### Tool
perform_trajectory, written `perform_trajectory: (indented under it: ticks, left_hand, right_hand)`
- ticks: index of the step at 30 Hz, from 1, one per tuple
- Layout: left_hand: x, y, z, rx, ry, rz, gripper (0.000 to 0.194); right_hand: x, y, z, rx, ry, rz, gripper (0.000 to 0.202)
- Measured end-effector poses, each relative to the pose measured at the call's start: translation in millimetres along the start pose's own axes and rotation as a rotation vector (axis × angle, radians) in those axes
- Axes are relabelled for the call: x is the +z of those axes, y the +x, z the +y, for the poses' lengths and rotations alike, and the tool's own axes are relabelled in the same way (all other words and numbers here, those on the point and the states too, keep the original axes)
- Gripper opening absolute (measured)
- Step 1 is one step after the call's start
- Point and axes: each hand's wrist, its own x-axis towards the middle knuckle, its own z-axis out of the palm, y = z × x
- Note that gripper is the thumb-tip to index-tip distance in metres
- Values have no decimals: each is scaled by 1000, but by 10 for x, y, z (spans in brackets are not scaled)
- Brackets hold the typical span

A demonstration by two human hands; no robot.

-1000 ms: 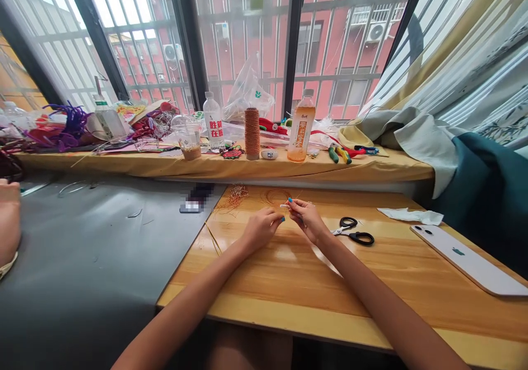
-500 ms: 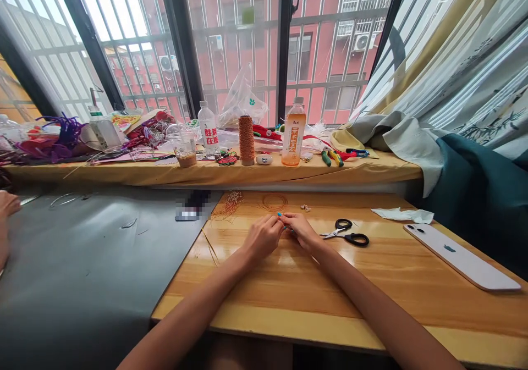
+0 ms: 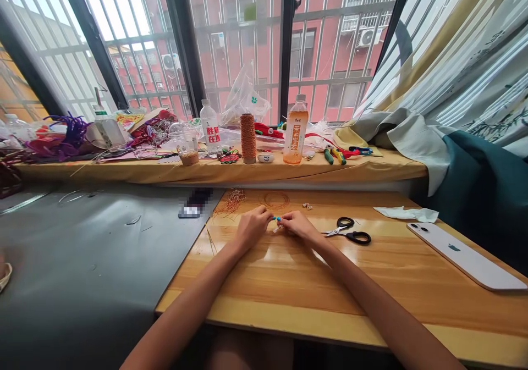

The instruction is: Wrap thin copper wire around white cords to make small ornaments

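Over the wooden table, my left hand and my right hand face each other with thumb and fingertips pinched, a small gap between them. Beneath the right fingertips shows a small whitish piece, too small to name. What the left fingers grip is hidden; a thin cord cannot be made out. Just beyond the hands lies a coil of thin orange cord. Left of it is a tangle of loose cord ends. A few tiny whitish pieces sit behind my right hand, and black-handled scissors lie open to its right.
A white phone and a crumpled tissue lie at the right. On the ledge stand a cord spool, a tea bottle, a water bottle, a cup and pliers. A grey mat covers the left.
My hands have drawn slightly apart from touching, the left shifting left, and the whitish piece now shows below the right fingers. Another person's hand at the far left has mostly left the view.
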Motion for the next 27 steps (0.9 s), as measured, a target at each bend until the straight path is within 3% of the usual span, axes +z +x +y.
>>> perform_trajectory:
  ticks: [3,6,9,14,18,23,27]
  left_hand:
    - [-11,-12,136,69,113,10,29]
    - [25,-27,281,-37,44,27,30]
    - [60,-31,333,-187,-196,38,25]
    - [98,1,270,-329,-774,61,21]
    - [145,30,210,-338,-942,38,23]
    - [191,42,108,-204,-779,-18,28]
    - [77,27,-31,69,-271,-55,20]
  right_hand:
    - [64,38,92,-20,35,92,25]
    - [91,57,132,-34,140,158,24]
    - [73,54,106,-35,275,189,28]
    - [40,9,-6,-50,442,195,31]
    - [33,-36,-92,-71,585,141,31]
    - [-12,-63,-139,-53,515,0,28]
    - [-52,-67,-110,55,223,-172,23]
